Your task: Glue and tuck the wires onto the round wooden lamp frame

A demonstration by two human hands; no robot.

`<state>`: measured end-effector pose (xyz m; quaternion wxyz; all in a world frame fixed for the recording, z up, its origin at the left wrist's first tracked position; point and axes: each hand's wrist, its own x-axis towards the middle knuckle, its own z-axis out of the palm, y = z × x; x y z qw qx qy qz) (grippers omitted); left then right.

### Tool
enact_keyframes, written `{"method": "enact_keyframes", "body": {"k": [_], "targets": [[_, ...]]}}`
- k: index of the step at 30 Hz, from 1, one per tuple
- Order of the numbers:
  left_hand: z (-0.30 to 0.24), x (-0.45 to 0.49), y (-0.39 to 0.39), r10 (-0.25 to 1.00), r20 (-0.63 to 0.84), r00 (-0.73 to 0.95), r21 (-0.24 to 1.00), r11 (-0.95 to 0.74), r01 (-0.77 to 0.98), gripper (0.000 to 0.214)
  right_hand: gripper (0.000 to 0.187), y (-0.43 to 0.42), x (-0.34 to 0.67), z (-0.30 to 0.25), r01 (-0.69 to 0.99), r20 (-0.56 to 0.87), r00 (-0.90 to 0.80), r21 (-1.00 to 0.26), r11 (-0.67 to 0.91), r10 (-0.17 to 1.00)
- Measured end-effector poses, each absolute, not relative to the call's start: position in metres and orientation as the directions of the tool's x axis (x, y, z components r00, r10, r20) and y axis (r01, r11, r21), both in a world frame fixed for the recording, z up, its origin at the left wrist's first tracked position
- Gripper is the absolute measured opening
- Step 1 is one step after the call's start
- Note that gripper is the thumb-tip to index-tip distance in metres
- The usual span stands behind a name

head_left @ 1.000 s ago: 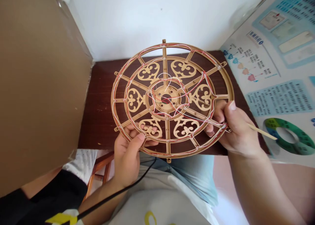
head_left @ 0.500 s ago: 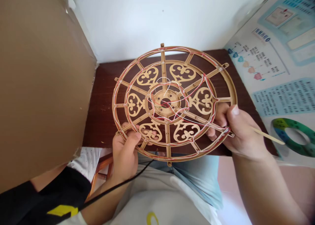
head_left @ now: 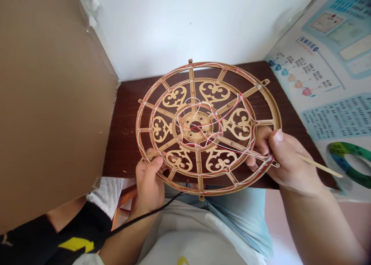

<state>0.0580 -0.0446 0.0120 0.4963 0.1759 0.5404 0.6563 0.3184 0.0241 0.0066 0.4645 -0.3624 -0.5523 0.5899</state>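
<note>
A round gold-coloured ornamental frame (head_left: 198,164) is held over the dark brown table, tilted towards me. It has concentric rings, spokes, scroll-shaped inserts and small screw tabs around the rim. Red and white wires (head_left: 240,96) run along its rings, with loose loops across the hub. My left hand (head_left: 150,178) grips the lower left rim, thumb on top and fingers underneath. On the right, my right hand (head_left: 290,162) pinches the rim where wires gather near a tab. A thin pale stick (head_left: 321,166) pokes out behind that thumb; its other end is hidden.
The dark table (head_left: 123,106) meets a white wall (head_left: 174,21). A brown board (head_left: 55,83) stands at left, and a printed panel (head_left: 315,102) with a multicoloured ring (head_left: 342,151) at right. Someone in black clothing (head_left: 89,222) is at lower left. A black cable (head_left: 139,219) crosses below.
The frame and both hands appear slightly lower and further right, and the surroundings have shifted in the view too. Both grips look the same.
</note>
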Motion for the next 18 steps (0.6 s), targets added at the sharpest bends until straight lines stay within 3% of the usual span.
{"method": "enact_keyframes", "body": {"k": [7, 18], "targets": [[0.014, 0.052, -0.04, 0.818, -0.317, -0.481, 0.88, 0.064, -0.47, 0.034, 0.054, 0.025, 0.318, 0.006, -0.128, 0.068, -0.326, -0.991, 0.027, 0.943], [0.009, 0.045, -0.042, 0.842, -0.287, -0.457, 0.914, 0.098, -0.393, 0.025, 0.054, 0.024, 0.317, 0.007, -0.116, 0.066, -0.333, -0.993, 0.029, 0.941]]}}
